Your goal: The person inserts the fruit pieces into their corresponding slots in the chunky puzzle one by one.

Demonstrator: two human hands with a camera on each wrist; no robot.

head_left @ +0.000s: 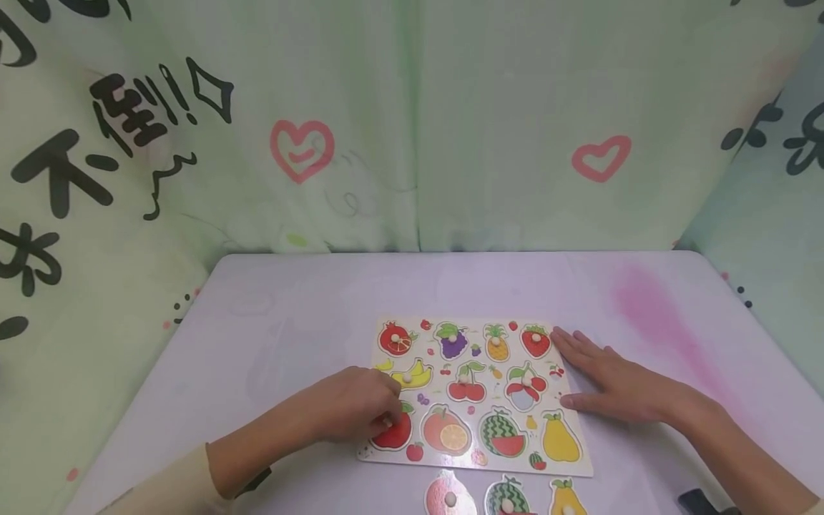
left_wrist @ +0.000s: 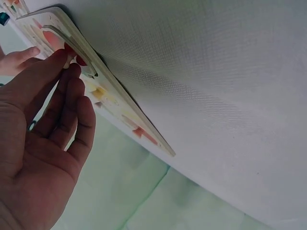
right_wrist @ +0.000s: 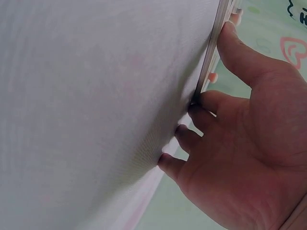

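A white wooden fruit puzzle board (head_left: 476,463) lies on the table. At its front left corner my left hand (head_left: 360,404) pinches the small knob of a red apple puzzle piece (head_left: 394,433) between thumb and index finger. In the left wrist view that piece (left_wrist: 53,38) is tilted against the board, its near edge raised. Whether it is in its slot I cannot tell. My right hand (head_left: 621,383) rests along the board's right edge, fingers straight, thumb and fingertips touching the edge and the tabletop.
Loose knobbed pieces lie in front of the board: a pinkish round fruit (head_left: 444,493), a watermelon (head_left: 507,497) and a pear (head_left: 566,497). Knobbed grapes (head_left: 452,342) and a strawberry (head_left: 536,342) sit in the back row. A pale green curtain (head_left: 502,143) hangs behind the table (head_left: 309,300).
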